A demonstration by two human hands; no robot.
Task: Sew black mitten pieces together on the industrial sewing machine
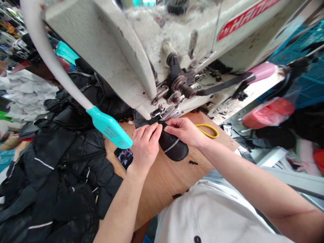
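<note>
Because both hands crowd in under the sewing machine (141, 33), I can barely make out the stitching spot at the centre of my view. The black padded piece (174, 146) sits just off that centre toward five o'clock, its rounded end with a pale stripe in plain sight above the counter (162, 192); its other end disappears under fingers and metal parts. I see the right hand (183, 130) pinching its edge between thumb and forefinger. The left hand (146, 143) lays its fingers close together on the same piece, but its thumb is hidden, so I cannot tell whether it grips or only presses. More black material shows past the left fingertips; I cannot tell whether it is the same piece.

At three o'clock, my right forearm partly covers a yellow loop (209, 131). Toward eight o'clock lies a smartphone (124, 157), partly covered by the left hand and wrist, its screen too small to read. The turquoise lamp head (108, 128) hangs at nine o'clock, its small print illegible to me. Farther out at eight, the heap of black sewn pieces (63, 168) is cut off by the frame. Between one and two o'clock, a red nameplate (248, 18) is also cropped, its last letters lost.
</note>
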